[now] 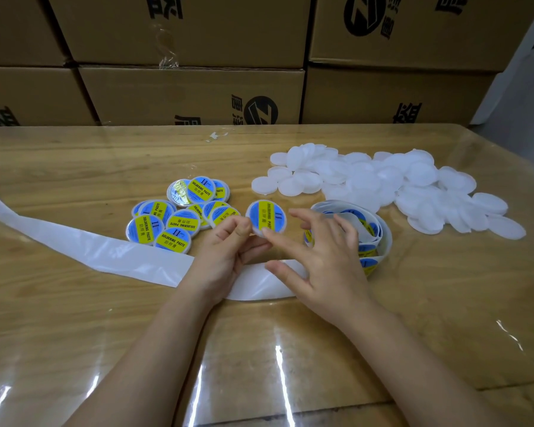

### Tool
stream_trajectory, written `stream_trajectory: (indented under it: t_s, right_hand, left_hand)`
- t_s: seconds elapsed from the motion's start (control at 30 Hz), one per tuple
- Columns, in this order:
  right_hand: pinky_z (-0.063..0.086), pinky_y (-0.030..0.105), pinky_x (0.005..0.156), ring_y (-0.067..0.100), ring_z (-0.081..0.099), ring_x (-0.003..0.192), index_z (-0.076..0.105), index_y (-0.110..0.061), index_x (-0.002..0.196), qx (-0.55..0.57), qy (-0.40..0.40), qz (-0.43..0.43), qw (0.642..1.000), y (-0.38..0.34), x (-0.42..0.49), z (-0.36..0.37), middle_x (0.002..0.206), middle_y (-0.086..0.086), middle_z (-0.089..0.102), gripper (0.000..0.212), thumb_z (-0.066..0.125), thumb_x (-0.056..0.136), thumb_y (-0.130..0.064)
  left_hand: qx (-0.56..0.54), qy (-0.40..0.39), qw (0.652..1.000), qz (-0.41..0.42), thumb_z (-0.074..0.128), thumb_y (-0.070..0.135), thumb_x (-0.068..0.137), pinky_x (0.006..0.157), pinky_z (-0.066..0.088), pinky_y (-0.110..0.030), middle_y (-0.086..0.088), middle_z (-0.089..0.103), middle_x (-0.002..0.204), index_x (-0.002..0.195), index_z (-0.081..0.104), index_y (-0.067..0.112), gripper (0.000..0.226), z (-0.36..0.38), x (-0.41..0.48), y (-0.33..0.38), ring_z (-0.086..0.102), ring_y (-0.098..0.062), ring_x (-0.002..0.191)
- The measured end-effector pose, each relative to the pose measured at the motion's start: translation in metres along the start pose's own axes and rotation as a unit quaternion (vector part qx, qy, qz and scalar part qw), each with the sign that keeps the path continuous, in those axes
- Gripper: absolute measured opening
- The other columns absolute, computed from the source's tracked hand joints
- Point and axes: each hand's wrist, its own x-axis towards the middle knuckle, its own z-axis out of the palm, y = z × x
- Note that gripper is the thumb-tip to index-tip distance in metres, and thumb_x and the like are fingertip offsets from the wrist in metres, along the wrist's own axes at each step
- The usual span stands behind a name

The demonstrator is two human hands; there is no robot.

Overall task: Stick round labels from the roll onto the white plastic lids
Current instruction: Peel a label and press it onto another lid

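Observation:
My left hand (pixel 225 251) pinches a white lid (pixel 267 217) at its lower left edge; the lid bears a round blue and yellow label and is held tilted above the table. My right hand (pixel 318 257) hovers beside it with fingers spread, the index fingertip touching the lid's lower rim. Behind my right hand lies the loose roll of labels (pixel 373 232). A heap of plain white lids (pixel 383 186) spreads at the right. Several labelled lids (pixel 179 217) lie in a group at the left.
A long white strip of spent backing paper (pixel 74 241) runs from the roll leftward across the wooden table (pixel 259 349), which has a glossy clear cover. Stacked cardboard boxes (pixel 191 94) wall off the far edge.

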Motion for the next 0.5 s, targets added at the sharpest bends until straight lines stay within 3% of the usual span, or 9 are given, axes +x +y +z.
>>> stream_trajectory:
  t_s: [0.17,0.3,0.5]
  right_hand:
    - [0.027,0.051,0.104,0.023,0.048,0.116,0.053,-0.042,0.129,-0.003,0.007,-0.008,1.0,-0.0053,0.0005,0.0031,0.136,0.001,0.046,0.047,0.034,0.09,-0.059]
    - [0.025,0.053,0.106,0.025,0.045,0.122,0.05,-0.038,0.133,-0.005,0.013,0.021,1.0,-0.0025,0.0013,0.0047,0.141,0.003,0.042,0.052,0.031,0.09,-0.06]
    - [0.019,0.054,0.109,0.025,0.038,0.13,0.041,-0.035,0.141,-0.035,-0.011,0.057,0.998,0.001,0.002,0.006,0.152,0.002,0.029,0.06,0.022,0.09,-0.062]
  left_hand:
    - [0.011,-0.036,0.999,-0.005,0.045,0.026,0.091,0.082,0.055,-0.038,-0.004,0.067,0.075,0.068,0.065,0.026,0.031,0.003,-0.0014,0.0002,0.068,-0.019,0.078]
    - [0.027,-0.055,0.998,-0.022,0.053,0.031,0.091,0.079,0.054,-0.03,-0.005,0.068,0.081,0.078,0.065,0.019,0.021,0.0044,-0.0025,-0.0025,0.066,-0.016,0.08]
    - [0.03,-0.076,0.996,-0.022,0.047,0.026,0.091,0.076,0.054,-0.027,-0.003,0.068,0.081,0.071,0.066,0.024,0.027,0.0046,-0.0019,-0.0039,0.066,-0.014,0.081]
